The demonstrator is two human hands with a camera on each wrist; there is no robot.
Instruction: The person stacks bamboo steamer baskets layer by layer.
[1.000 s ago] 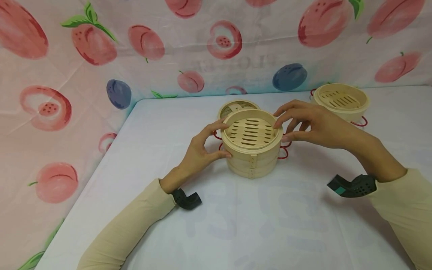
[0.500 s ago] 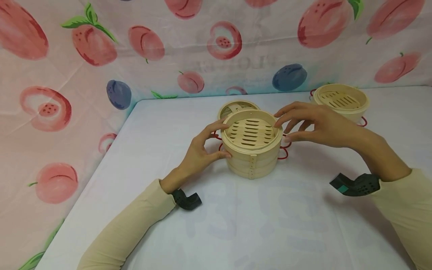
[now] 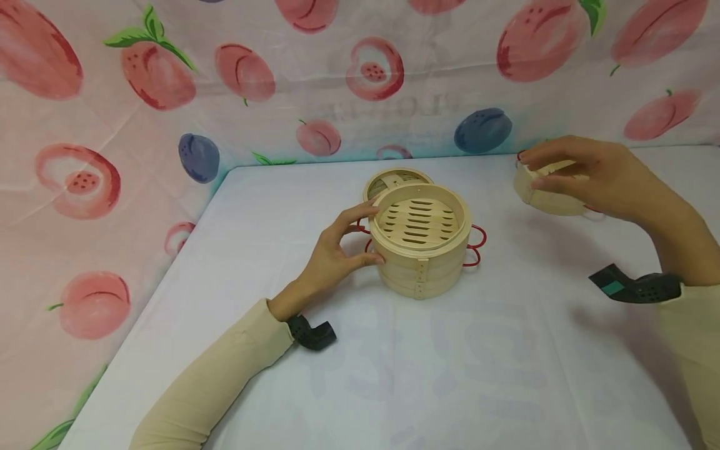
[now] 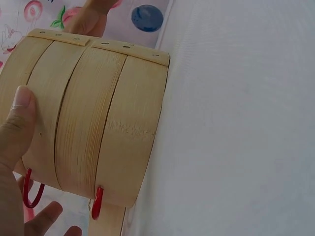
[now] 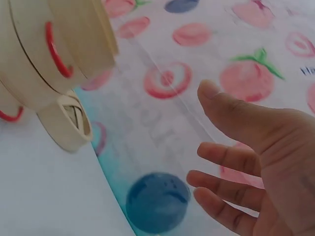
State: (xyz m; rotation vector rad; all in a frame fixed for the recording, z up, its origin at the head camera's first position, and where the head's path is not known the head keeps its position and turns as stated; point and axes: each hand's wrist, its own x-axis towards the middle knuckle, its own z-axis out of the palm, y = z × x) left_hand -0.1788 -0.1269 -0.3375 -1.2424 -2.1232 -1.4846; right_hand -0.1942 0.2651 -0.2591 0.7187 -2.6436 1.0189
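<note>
A stack of bamboo steamer tiers (image 3: 422, 262) with red loop handles and a slatted floor stands upright mid-table. My left hand (image 3: 332, 253) grips its left side, fingers at the upper rim and thumb (image 4: 22, 115) against the wall. Another bamboo steamer (image 3: 554, 200) is at the back right, partly hidden behind my right hand (image 3: 607, 178). In the head view that hand's thumb and fingers are at the steamer's left rim. The right wrist view has the fingers (image 5: 231, 187) apart with nothing between them, so whether they hold the rim I cannot tell.
Behind the stack is a smaller round bamboo piece with a woven top (image 3: 396, 177). A white cloth (image 3: 427, 375) covers the table. Fruit-printed fabric (image 3: 315, 69) hangs along the back and left side.
My right hand has left the stack's right rim and moved right and back to the other steamer. That steamer appears shifted slightly left and nearer. My left hand has stayed on the stack.
</note>
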